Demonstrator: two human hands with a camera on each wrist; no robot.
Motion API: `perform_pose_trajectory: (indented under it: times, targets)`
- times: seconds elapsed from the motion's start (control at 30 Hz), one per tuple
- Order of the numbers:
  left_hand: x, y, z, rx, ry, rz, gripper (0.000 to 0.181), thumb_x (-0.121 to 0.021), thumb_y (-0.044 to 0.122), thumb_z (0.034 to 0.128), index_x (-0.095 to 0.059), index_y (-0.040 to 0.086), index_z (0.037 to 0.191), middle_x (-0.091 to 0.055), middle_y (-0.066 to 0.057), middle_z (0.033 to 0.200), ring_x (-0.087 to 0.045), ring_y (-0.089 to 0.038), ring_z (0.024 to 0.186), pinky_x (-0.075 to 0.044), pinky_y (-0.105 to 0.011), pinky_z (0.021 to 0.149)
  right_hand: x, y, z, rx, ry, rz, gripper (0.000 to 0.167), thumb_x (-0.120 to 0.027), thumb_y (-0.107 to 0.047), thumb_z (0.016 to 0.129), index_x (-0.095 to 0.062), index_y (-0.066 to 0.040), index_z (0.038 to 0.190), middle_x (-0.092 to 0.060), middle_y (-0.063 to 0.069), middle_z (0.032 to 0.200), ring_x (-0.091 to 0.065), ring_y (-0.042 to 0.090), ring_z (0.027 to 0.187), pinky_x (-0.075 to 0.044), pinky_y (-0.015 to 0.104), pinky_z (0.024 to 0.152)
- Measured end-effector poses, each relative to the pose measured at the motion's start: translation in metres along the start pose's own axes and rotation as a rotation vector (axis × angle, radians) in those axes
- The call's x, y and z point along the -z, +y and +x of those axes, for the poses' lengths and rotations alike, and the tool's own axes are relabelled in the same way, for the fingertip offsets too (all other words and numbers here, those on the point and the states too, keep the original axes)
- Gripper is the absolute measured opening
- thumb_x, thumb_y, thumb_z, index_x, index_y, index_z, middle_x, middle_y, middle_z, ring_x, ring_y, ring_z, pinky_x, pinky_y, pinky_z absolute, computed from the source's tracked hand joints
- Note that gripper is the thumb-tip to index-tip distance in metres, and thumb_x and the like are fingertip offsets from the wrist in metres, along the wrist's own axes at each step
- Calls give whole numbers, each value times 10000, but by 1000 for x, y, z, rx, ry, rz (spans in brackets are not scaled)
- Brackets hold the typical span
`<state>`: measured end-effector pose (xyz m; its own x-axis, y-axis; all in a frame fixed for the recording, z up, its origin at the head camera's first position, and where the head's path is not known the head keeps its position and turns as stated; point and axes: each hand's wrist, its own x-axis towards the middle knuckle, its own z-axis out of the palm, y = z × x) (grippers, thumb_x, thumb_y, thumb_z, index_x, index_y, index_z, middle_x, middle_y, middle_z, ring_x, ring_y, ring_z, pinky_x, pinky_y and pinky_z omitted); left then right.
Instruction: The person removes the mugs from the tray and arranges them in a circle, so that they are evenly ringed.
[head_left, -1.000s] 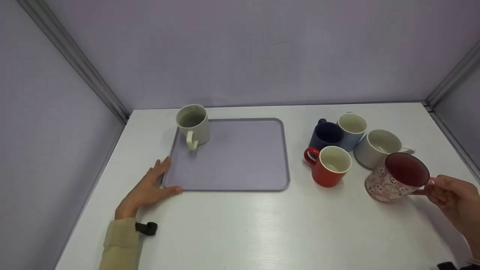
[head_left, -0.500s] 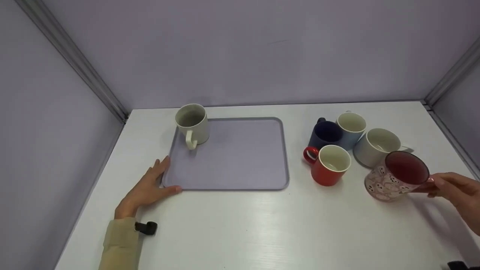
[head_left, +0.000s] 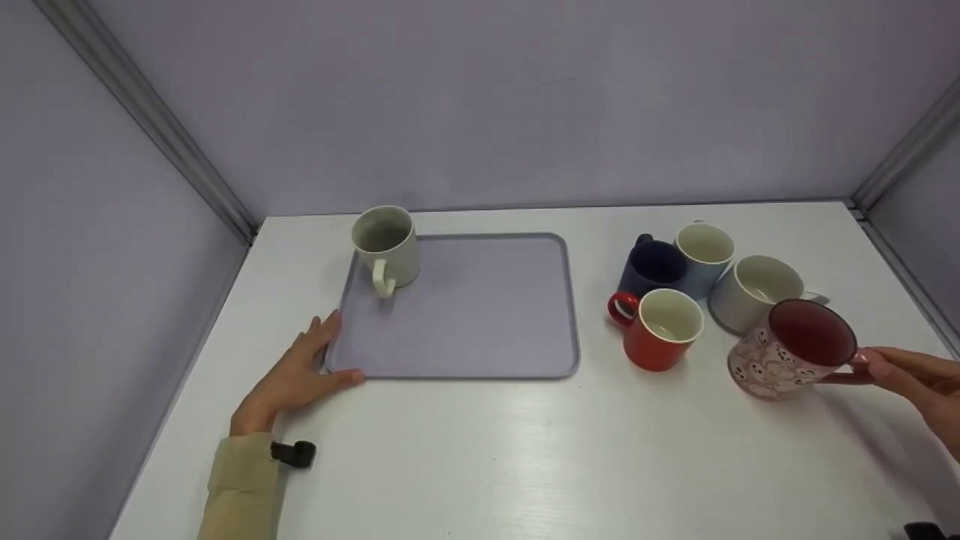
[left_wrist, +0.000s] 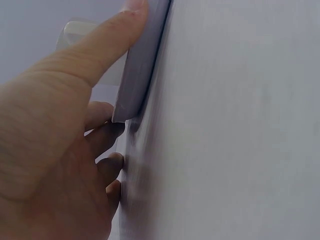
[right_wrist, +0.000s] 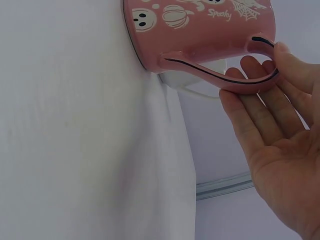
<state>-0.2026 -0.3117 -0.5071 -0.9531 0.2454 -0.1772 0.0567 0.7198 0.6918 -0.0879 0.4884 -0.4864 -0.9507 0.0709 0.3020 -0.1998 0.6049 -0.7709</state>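
In the head view, my left hand (head_left: 298, 377) lies spread at the near left corner of the grey tray (head_left: 457, 322), thumb on the near edge, fingers along the left edge. The left wrist view has the thumb of my left hand (left_wrist: 60, 130) against the tray's side (left_wrist: 142, 62). At the far right, my right hand (head_left: 919, 382) pinches the handle of a pink patterned mug (head_left: 772, 364). Seen from the right wrist, the thumb of that hand (right_wrist: 280, 135) is on the pink mug's handle (right_wrist: 215, 77), with the other fingers nearly straight under it.
A whitish mug (head_left: 397, 259) stands at the tray's back left corner. Left of and behind the pink mug stand a red mug (head_left: 652, 345), a dark blue mug (head_left: 637, 277), a light blue mug (head_left: 701, 277) and a white mug (head_left: 735, 304). Walls enclose the table (head_left: 480, 457).
The fingers of my right hand have straightened somewhat and the hand has shifted slightly right, still on the pink mug's handle. That mug has barely moved. My left hand and the tray stay put.
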Motion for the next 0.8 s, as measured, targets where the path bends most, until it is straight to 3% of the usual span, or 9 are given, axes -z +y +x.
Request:
perform_pose_trajectory:
  times: [0.13, 0.2, 0.3, 0.53, 0.8]
  targets:
    - [0, 1, 0, -17, 4, 2, 1160, -835, 576, 885, -149, 182, 1732, -54, -172, 1799, 104, -468, 1647, 41, -692, 1315, 0, 1, 1, 15, -19, 2, 290, -602, 40, 1061, -672, 139, 1324, -801, -111, 1174, -771, -13, 1009, -512, 40, 941]
    - [0, 1, -1, -11, 7, 4, 1160, -835, 577, 884, -149, 187, 1733, -52, -175, 1799, 103, -476, 1645, 39, -695, 1314, 0, 1, 1, 1, 8, -4, 282, -625, 13, 1058, -687, 131, 1306, -781, -198, 1132, -754, -62, 995, -511, 28, 919]
    - [0, 0, -1, 0, 5, 6, 1160, -829, 589, 884, -138, 206, 1734, -37, -168, 1801, 111, -484, 1641, 40, -705, 1309, -1, 2, 2, -10, 23, 14, 274, -630, 29, 1050, -686, 145, 1291, -770, -226, 1110, -744, -86, 990, -516, 26, 906]
    - [-1, -2, -1, 14, 6, -2, 1161, -830, 605, 876, -140, 240, 1735, -24, -149, 1805, 115, -481, 1641, 41, -711, 1306, -2, 2, 5, -5, 6, 48, 276, -603, 58, 1052, -667, 166, 1298, -787, -197, 1118, -756, -54, 1003, -515, 34, 921]
    - [-2, -2, 1, -17, 10, 7, 1169, -836, 587, 879, -138, 202, 1734, -56, -162, 1800, 95, -443, 1654, 41, -670, 1325, -1, 1, 7, -5, -8, 43, 263, -595, 44, 1062, -675, 155, 1286, -785, -211, 1104, -759, -52, 990, -499, 24, 927]
